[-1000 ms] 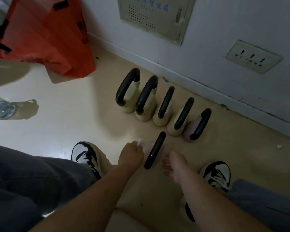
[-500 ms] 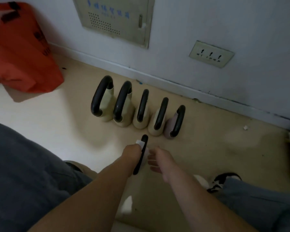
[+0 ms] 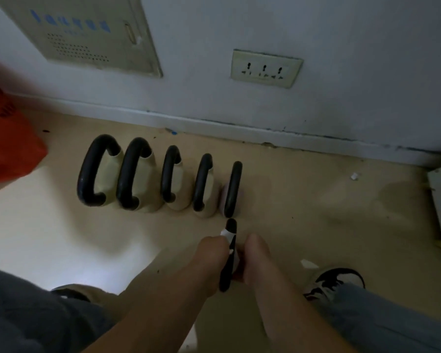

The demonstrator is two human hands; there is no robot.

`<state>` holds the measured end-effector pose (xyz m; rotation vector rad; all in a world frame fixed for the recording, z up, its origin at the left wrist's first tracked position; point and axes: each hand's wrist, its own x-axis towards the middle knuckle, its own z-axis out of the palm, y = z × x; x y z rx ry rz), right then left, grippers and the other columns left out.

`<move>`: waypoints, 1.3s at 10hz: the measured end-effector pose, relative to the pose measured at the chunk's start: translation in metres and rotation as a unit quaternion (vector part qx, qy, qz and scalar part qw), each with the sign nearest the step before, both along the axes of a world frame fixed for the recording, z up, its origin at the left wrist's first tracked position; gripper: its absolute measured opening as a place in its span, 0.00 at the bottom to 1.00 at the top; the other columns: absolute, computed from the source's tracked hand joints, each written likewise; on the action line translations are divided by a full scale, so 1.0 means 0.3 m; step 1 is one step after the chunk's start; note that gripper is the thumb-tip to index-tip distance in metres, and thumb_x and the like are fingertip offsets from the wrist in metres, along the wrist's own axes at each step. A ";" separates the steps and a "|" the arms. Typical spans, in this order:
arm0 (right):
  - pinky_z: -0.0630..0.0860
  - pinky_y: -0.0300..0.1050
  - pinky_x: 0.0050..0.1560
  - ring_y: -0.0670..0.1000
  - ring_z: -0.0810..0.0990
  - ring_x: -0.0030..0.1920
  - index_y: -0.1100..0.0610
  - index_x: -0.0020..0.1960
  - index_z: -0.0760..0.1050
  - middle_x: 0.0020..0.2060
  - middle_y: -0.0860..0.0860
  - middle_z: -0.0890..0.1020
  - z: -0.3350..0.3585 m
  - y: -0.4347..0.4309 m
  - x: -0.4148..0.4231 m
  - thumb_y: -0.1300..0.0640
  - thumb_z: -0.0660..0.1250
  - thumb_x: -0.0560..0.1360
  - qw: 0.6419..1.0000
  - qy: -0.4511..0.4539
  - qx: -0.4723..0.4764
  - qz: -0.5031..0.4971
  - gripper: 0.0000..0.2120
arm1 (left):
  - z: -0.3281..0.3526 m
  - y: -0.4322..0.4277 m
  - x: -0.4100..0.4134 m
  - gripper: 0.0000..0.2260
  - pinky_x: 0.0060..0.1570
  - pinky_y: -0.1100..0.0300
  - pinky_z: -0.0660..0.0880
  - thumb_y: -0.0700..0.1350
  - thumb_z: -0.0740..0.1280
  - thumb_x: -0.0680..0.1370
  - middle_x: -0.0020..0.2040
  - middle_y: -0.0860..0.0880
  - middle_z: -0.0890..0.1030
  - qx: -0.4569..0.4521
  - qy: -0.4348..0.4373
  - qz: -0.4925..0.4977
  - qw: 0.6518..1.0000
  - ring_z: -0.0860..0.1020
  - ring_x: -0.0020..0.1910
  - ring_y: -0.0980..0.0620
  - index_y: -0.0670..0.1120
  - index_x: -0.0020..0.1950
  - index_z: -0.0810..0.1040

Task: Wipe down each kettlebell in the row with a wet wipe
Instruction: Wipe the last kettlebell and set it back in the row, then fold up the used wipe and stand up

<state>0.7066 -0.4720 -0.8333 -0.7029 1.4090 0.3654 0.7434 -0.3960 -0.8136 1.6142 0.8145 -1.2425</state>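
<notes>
Head view showed a kettlebell (image 3: 227,261) on the floor before the row (image 3: 161,178), left hand (image 3: 209,253) pressing the wipe (image 3: 225,234) against it, right hand (image 3: 255,256) bracing; its curl unclear. Probably heavy, rigid; best gripped by the handle.

Beige floor (image 3: 316,212), grey wall (image 3: 341,34), triple socket (image 3: 265,68)

Kettlebells in the row (image 3: 138,179): black handles, four cream bodies, the rightmost one (image 3: 231,192) pale pink. Kettlebell between the hands (image 3: 227,261): black handle. Wet wipe (image 3: 225,233) white. Bag (image 3: 8,146) orange-red. Floor (image 3: 303,200) beige. Wall (image 3: 341,47) pale grey-white. Shoe (image 3: 334,280) black-and-white pattern. Trousers (image 3: 382,317) grey.
</notes>
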 end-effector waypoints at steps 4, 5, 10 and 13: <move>0.72 0.44 0.33 0.57 0.77 0.31 0.63 0.44 0.79 0.33 0.58 0.80 0.084 -0.335 -0.023 0.58 0.59 0.80 0.984 -0.112 -0.064 -0.119 0.14 | 0.062 -0.380 0.049 0.14 0.51 0.55 0.72 0.50 0.62 0.85 0.41 0.50 0.78 -0.072 -0.040 -0.012 0.997 0.75 0.39 0.51 0.49 0.40 0.74; 0.75 0.45 0.36 0.53 0.81 0.31 0.60 0.40 0.82 0.32 0.55 0.83 0.082 -0.350 0.003 0.58 0.60 0.81 0.975 -0.183 -0.081 -0.099 0.16 | 0.054 -0.408 0.099 0.18 0.41 0.55 0.72 0.50 0.60 0.85 0.33 0.48 0.78 -0.065 -0.080 -0.024 0.994 0.74 0.35 0.50 0.46 0.38 0.74; 0.74 0.41 0.39 0.47 0.80 0.39 0.57 0.44 0.80 0.41 0.52 0.84 0.095 -0.319 0.049 0.53 0.59 0.84 0.985 -0.139 -0.082 -0.058 0.15 | 0.030 -0.420 0.132 0.14 0.44 0.55 0.76 0.55 0.61 0.84 0.52 0.40 0.82 -0.057 -0.125 0.002 0.991 0.80 0.47 0.42 0.49 0.64 0.72; 0.78 0.57 0.61 0.58 0.82 0.49 0.57 0.42 0.77 0.46 0.57 0.83 0.368 -0.272 -0.017 0.59 0.62 0.82 0.980 -0.105 -0.166 -0.025 0.10 | 0.314 -0.307 0.125 0.14 0.61 0.43 0.77 0.43 0.58 0.83 0.61 0.36 0.79 -0.064 -0.198 -0.125 0.970 0.79 0.61 0.35 0.39 0.65 0.74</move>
